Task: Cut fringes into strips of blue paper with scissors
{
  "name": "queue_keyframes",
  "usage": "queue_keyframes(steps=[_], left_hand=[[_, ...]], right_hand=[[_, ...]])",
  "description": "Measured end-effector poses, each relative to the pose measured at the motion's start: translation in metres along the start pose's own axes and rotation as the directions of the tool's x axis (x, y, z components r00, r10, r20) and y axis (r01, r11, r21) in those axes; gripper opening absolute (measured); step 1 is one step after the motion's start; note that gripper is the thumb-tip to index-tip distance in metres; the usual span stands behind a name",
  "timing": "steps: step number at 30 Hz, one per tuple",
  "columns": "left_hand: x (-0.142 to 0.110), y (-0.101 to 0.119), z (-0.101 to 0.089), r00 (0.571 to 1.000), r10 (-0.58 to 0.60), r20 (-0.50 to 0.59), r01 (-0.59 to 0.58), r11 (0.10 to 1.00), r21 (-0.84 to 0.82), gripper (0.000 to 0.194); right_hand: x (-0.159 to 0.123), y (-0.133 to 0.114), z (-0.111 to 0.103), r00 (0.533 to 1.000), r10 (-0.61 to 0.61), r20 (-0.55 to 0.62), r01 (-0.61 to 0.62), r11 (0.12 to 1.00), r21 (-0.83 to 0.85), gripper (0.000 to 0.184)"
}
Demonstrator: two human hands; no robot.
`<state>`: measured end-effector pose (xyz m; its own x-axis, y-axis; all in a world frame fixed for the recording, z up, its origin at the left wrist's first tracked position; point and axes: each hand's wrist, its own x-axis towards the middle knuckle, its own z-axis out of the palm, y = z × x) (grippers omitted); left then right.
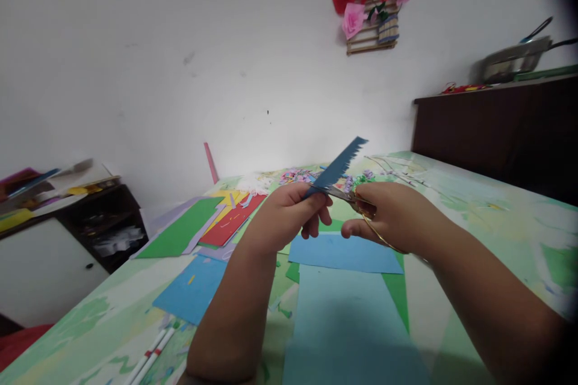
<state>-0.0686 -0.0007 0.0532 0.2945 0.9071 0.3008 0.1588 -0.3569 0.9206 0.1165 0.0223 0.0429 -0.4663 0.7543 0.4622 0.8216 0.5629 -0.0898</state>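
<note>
My left hand (293,213) pinches one end of a blue paper strip (339,165), which slants up to the right. Its right edge is cut into a row of small fringe-like notches. In my right hand (392,213) are scissors (350,197), with fingers through the handles and the blades pointing left at the lower part of the strip. How far the blades are apart I cannot make out. Both hands are raised above the table. Below them lie a blue paper piece (347,254) and a light blue sheet (352,325), with green paper (396,298) partly underneath.
Coloured sheets, including green (180,228) and red (232,219), lie at the left beside a blue sheet (192,289). Two white markers (151,358) are near the front edge. Paper scraps and curled trimmings (295,176) lie along the wall. A dark cabinet (492,120) stands right.
</note>
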Motion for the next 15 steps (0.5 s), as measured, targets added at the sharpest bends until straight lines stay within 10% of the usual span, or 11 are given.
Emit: queue_keyframes(steps=[4,15], left_hand=[[-0.001,0.001,0.002,0.990,0.083,-0.116,-0.059,0.979,0.196,0.022],[-0.003,0.002,0.010,0.998,0.061,0.002,-0.060,0.975,0.212,0.026]], right_hand=[[-0.002,0.000,-0.003,0.998,-0.025,0.057,0.025,1.000,-0.004,0.048],[-0.009,-0.001,-0.009,0.989,-0.083,0.121,0.076,0.995,0.061,0.046]])
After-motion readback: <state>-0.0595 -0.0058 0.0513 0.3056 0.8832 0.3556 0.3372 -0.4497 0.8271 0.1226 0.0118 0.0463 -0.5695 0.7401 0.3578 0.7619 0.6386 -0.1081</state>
